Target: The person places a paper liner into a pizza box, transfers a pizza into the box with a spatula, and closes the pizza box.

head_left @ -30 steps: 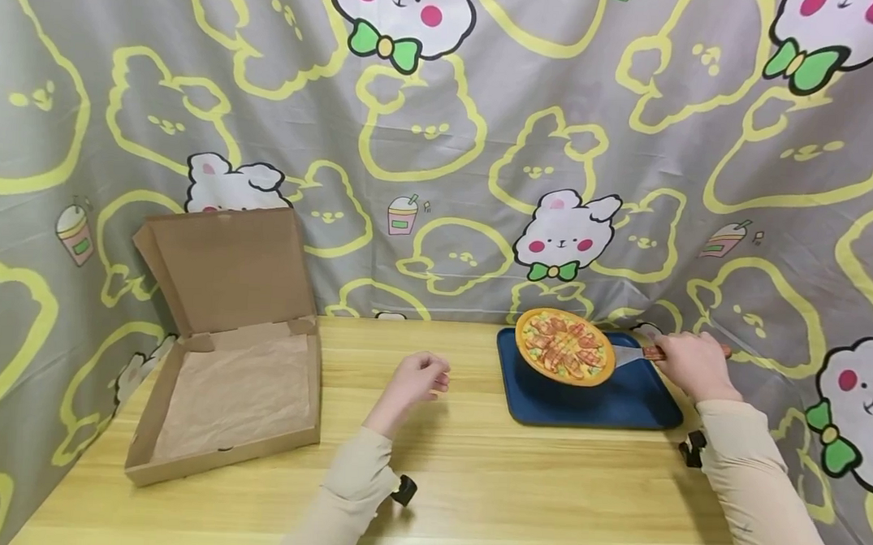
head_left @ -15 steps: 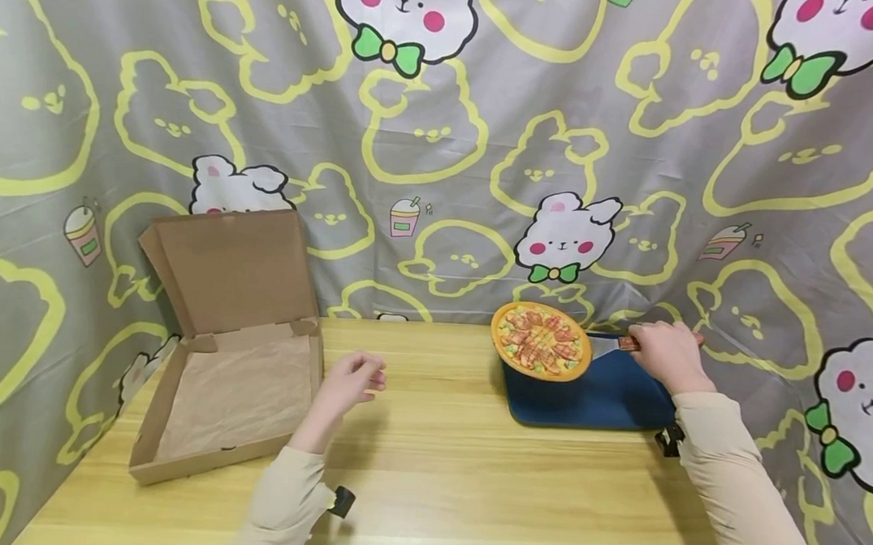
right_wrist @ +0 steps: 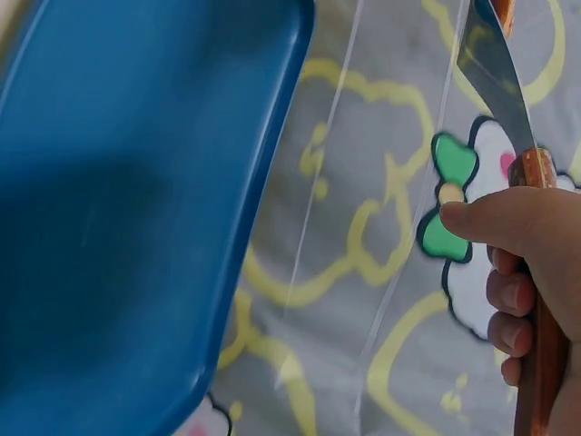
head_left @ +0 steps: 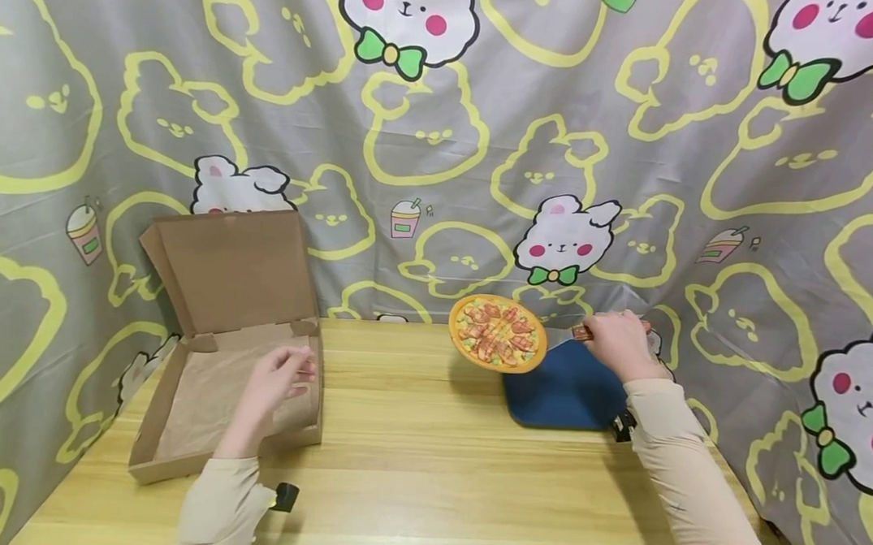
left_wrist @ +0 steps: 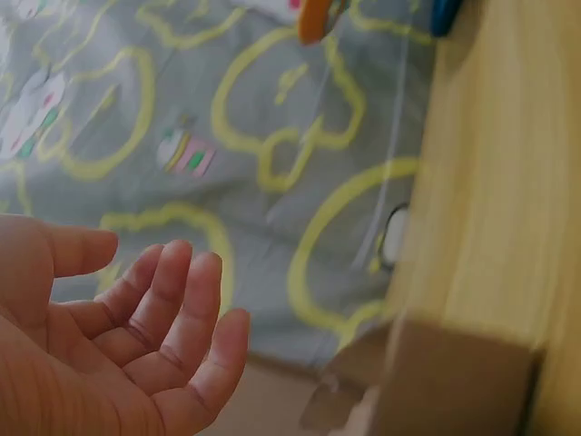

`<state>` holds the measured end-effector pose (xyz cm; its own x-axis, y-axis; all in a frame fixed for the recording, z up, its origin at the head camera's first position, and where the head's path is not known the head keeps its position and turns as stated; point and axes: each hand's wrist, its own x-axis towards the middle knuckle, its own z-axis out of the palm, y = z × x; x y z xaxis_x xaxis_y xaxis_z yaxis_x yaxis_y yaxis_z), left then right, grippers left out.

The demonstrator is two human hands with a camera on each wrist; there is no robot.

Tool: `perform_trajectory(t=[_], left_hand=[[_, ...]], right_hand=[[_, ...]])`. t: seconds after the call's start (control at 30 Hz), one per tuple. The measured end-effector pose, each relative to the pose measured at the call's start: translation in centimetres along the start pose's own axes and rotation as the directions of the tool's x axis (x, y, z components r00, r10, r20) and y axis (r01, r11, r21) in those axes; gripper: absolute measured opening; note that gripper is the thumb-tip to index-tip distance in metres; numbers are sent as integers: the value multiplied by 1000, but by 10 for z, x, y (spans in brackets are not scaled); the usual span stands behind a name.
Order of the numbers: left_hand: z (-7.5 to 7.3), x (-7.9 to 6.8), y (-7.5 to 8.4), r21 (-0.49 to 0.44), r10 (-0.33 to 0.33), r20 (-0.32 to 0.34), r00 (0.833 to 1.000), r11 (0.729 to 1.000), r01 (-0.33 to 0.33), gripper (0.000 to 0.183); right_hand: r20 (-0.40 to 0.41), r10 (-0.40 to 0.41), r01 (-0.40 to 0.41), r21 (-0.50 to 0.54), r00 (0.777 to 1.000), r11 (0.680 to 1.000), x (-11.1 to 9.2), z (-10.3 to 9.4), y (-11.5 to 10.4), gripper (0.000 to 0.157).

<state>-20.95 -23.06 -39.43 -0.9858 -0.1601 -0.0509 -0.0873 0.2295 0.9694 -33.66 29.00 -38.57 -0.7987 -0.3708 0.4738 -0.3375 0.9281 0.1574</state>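
Observation:
My right hand (head_left: 619, 344) grips the wooden handle (right_wrist: 543, 363) of a pizza server, its fingers curled round it. The server's metal blade (right_wrist: 497, 68) runs under a round pizza (head_left: 498, 332) with an orange rim, held up in the air and tilted toward me. Below and right of the pizza lies a blue tray (head_left: 558, 400), partly behind my right arm. My left hand (head_left: 274, 391) hovers over the right side of an open cardboard pizza box (head_left: 237, 394), holding nothing. In the left wrist view its fingers are loosely bent, palm showing.
The box lid (head_left: 235, 272) stands raised at the back, against a patterned curtain (head_left: 427, 142). Brown paper lines the box. A wooden table (head_left: 428, 467) carries box and tray, with bare wood between them.
The right hand has carried the pizza on the server leftward, off from over the tray. My left hand has moved left from mid-table to over the box.

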Motion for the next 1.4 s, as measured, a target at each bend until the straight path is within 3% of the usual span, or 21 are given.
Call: perform_trajectory(t=[0.3,0.5,0.7,0.9,1.2,1.4], left_hand=[[-54,-7,-4,-37,10,-97,995,999,-13,35],[-82,-10,-13,-134,-11,-159,987,991,-11,27],[-104,-11,-28,-125,-21,-275,961,992,-14,13],[-124,-15,-43,-251,-104,-369,923,968,8,11],[-147,-26,-59,-368,-162,-388,907,930,8,16],[-166,-31,-72,-385,-199,-392,898,922,36,13]], right_hand=[[45,3,-4,15,999,1000,26,4,-37,21],[9,-20,20,17,1000,1000,41,8,-64,20],[-44,-52,53,25,998,998,54,14,-93,14],[-39,-65,66,29,997,997,64,15,-123,14],[-94,-74,78,39,993,996,78,19,-159,16],[-145,-92,97,31,985,995,87,21,-183,19]])
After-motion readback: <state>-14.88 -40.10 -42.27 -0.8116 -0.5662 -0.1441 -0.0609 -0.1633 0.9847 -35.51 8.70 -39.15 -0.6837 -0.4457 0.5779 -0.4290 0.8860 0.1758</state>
